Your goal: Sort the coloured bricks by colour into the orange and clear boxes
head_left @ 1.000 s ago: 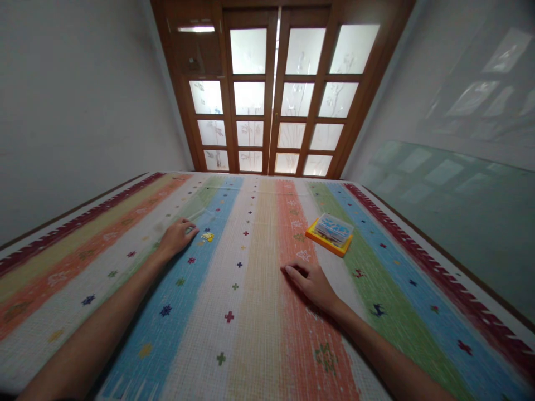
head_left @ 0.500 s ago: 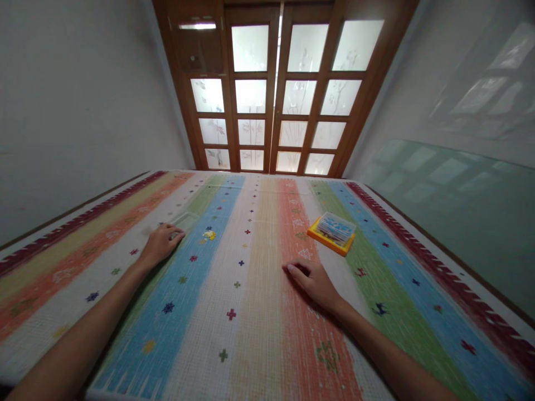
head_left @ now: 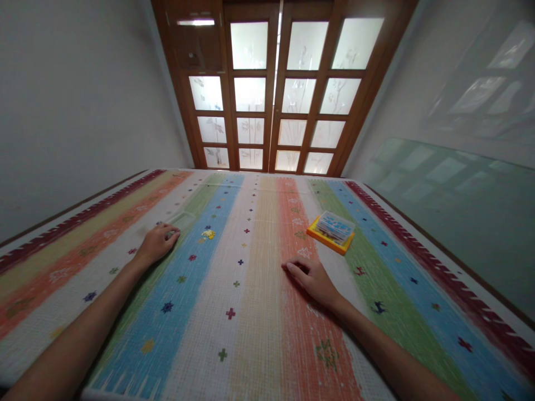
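On the left, my left hand (head_left: 159, 243) rests on the striped tablecloth at the near edge of a clear plastic tray or lid (head_left: 186, 219). Its fingers are curled together, with a small dark bit showing between them that I cannot make out. A small yellow piece (head_left: 208, 235) lies on the blue stripe to the right of that hand. My right hand (head_left: 312, 280) lies on the orange stripe, fingers curled in and closed, with nothing visible in them. Beyond it is a clear box (head_left: 335, 225) with blue and white contents, on a yellow-orange tray (head_left: 327, 240).
The striped tablecloth (head_left: 234, 334) covers the table, printed with small crosses, stars and trees. Wooden doors with frosted panes (head_left: 251, 92) stand behind the far edge. A glass panel (head_left: 455, 206) leans along the right wall.
My left hand has shifted very slightly left and toward me, still curled. My right hand and the box on its tray look unmoved.
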Tool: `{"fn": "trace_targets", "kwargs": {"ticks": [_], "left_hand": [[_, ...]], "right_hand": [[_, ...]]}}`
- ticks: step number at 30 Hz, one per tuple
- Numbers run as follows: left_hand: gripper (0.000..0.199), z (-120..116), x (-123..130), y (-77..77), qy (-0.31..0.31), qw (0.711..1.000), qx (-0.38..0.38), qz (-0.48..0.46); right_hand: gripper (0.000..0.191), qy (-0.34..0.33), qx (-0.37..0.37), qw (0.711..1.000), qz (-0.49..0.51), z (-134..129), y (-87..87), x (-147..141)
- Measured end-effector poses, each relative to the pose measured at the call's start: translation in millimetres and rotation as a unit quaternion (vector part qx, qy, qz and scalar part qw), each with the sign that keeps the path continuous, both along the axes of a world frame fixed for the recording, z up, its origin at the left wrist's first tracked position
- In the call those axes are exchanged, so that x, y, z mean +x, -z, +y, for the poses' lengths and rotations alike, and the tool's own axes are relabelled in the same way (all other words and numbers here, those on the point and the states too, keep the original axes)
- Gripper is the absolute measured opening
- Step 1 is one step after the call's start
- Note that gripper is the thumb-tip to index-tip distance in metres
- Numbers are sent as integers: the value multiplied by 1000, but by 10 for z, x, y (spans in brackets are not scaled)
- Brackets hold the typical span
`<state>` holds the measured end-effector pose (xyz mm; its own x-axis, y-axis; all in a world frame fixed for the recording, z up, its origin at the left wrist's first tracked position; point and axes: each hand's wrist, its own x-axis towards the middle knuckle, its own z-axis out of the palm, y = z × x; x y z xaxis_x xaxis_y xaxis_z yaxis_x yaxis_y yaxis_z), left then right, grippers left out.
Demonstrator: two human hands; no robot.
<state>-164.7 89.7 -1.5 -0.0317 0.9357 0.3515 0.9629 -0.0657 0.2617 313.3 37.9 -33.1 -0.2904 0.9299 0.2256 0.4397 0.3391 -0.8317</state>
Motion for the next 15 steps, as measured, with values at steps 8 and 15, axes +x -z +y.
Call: {"fn": "trace_targets", "kwargs": {"ticks": [8, 15], "left_hand": [[46, 21, 20, -7, 4, 1000, 6, 2], [45, -12, 68, 21, -9, 1000, 29, 5]], "right_hand": [[29, 0, -4, 1000, -10, 9, -10, 8], [29, 0, -2, 1000, -10, 7, -3, 11]]}}
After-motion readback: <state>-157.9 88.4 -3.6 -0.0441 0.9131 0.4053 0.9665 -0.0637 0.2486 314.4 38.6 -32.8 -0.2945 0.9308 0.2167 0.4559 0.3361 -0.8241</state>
